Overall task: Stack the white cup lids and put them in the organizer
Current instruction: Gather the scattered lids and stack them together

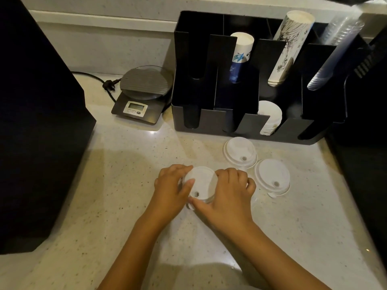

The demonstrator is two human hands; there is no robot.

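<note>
A small stack of white cup lids (202, 182) stands on the speckled counter, gripped from both sides. My left hand (172, 190) curls round its left edge and my right hand (228, 192) round its right edge. Two more white lids lie to the right: one lid (239, 152) just in front of the organizer, another lid (272, 176) beside my right hand. The black organizer (194, 120) stands behind them, and one of its front slots holds a stack of white lids (270, 118).
The organizer's rear slots hold a blue-and-white cup stack (240, 57), a patterned paper cup stack (290, 47) and clear plastic cups (333, 53). A kitchen scale (144, 93) sits left of the organizer. A large black box (35, 122) fills the left side, a dark machine (364, 122) the right.
</note>
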